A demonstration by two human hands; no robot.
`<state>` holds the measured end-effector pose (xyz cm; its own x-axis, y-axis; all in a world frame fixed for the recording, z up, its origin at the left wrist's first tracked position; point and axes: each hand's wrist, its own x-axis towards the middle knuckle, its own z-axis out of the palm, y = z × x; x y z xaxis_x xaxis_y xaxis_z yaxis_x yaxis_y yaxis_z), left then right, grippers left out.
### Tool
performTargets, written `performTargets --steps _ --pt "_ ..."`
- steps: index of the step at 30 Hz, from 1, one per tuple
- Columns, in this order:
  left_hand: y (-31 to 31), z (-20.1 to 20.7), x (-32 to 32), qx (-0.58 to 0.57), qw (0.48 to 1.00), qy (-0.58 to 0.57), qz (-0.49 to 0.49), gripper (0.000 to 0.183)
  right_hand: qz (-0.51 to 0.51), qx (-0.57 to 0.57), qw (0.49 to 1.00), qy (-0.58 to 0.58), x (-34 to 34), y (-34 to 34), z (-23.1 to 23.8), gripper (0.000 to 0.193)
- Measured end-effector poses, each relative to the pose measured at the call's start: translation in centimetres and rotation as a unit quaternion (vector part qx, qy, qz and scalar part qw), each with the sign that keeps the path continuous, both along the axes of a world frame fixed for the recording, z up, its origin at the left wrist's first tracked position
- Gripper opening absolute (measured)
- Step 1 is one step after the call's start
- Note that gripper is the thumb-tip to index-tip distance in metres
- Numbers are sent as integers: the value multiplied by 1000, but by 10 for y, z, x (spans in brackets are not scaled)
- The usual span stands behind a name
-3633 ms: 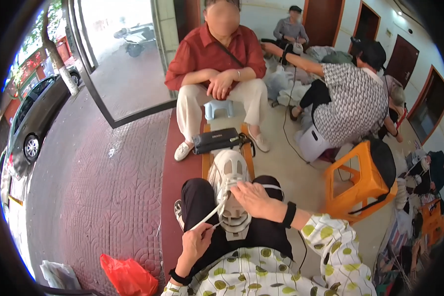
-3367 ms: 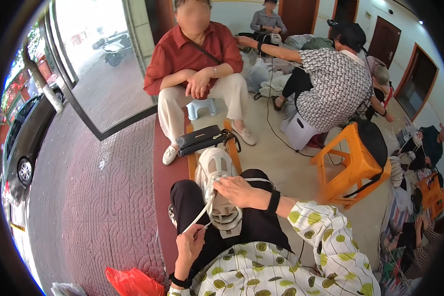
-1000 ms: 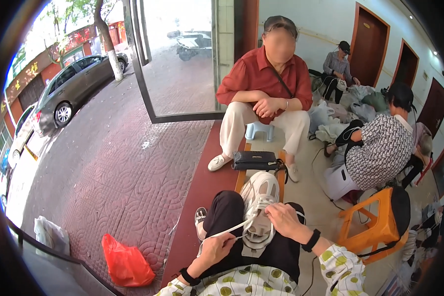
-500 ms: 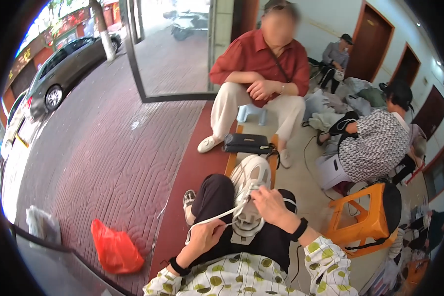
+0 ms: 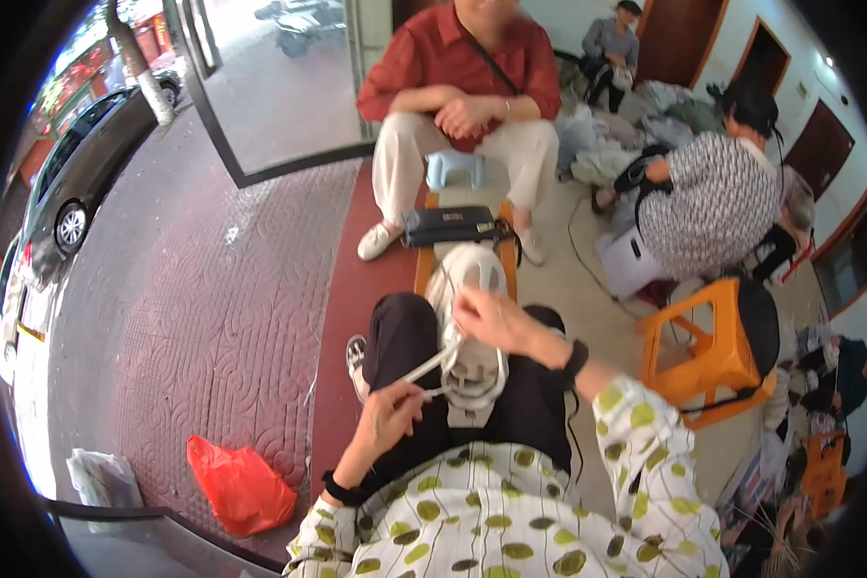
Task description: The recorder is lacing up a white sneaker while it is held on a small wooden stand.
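A cream-white sneaker (image 5: 474,374) lies between my knees, its toe pointing away from me over the end of a wooden bench (image 5: 424,276). My left hand (image 5: 387,416) is beside the shoe's left edge, fingers closed on a pale flat shoelace (image 5: 426,367) that stretches up to the shoe. A short piece of lace also shows near the left fingertips. Over the middle of the shoe, my right hand (image 5: 494,321) is closed at the lacing, its fingertips pinching the lace; it hides most of the eyelets.
A black pouch (image 5: 450,227) rests on the bench's far end, before a seated person in a red shirt (image 5: 453,67). To my right stands an orange plastic stool (image 5: 696,339); behind it another person (image 5: 708,202) bends over. A red bag (image 5: 241,488) lies on the left paving.
My right hand has moved left and toward the shoe's toe, now covering the lacing. The left hand keeps hold of the lace. The whole view has shifted.
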<state>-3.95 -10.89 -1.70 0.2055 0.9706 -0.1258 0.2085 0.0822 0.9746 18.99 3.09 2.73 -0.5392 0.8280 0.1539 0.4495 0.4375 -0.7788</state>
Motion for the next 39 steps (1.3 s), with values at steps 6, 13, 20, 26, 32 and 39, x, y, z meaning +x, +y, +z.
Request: performTargets --steps 6,13,20,26,32,39 --pt "11 26 -2 -93 987 -131 29 18 113 -98 932 329 -43 7 104 8" --pt "-2 32 26 -76 987 -139 1 18 97 -1 992 77 -8 -49 67 22" --pt "-13 9 50 65 993 -86 -54 22 23 -320 941 110 26 -107 5 30" --pt "-16 4 47 106 994 -32 9 16 -3 -364 923 127 26 -114 -8 26" --pt "1 8 49 109 994 15 15 17 -10 -309 947 86 12 -94 -1 10" --pt "36 5 51 124 991 -11 -40 13 -57 -185 979 69 27 -63 2 13"
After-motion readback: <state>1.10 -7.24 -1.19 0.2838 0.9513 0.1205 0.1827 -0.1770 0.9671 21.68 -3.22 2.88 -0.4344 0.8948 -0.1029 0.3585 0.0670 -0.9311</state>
